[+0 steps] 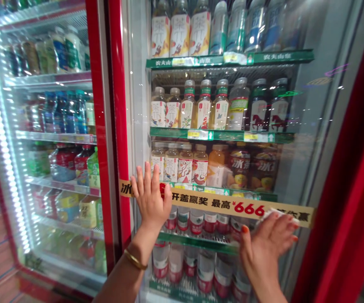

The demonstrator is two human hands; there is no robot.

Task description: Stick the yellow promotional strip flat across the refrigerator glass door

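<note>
My left hand [150,198] lies flat with its fingers spread over the left part of a beige strip [215,203] with black and red lettering. The strip runs across the glass door [295,105] of a drinks fridge. Toward the strip's right end, my right hand [264,248] presses a folded white cloth [283,214] against the door, fingers stretched over it. Most of the cloth is hidden under the fingers; whether it is fabric or paper I cannot tell. Behind the glass stand rows of bottles [204,109] on shelves.
A red frame [342,210] borders the door on the right, and a red post [122,126] on the left. Another lit drinks fridge [56,126] stands at left, with stacked boxes [1,248] beside it. Green shelf edges [222,134] carry price tags.
</note>
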